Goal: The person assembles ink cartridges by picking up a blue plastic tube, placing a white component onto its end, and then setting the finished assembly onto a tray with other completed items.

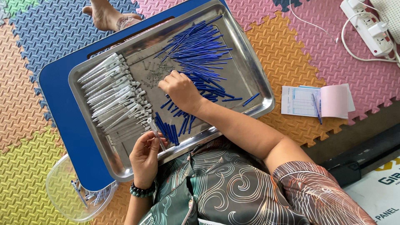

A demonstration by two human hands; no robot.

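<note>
My left hand [143, 156], with a bead bracelet at the wrist, holds a clear pen barrel [155, 130] upright over the near edge of a steel tray [254, 79]. My right hand [180, 89] rests knuckles-up in the tray's middle. Its fingertips are bunched at a scatter of small metal springs [153, 74], and whether they pinch one is hidden. Long blue refills [200, 50] lie in a heap beyond it. Short blue pieces [171, 125] lie below it. Several clear-and-white barrels [112, 93] lie in a row on the tray's left side.
The tray lies on a low blue table [62, 108] over coloured foam floor mats. A clear plastic bowl [68, 189] with a few pens sits at lower left. Another person's bare foot [106, 16] is at the top. A notepad with a pen [316, 102] and a power strip [366, 25] lie to the right.
</note>
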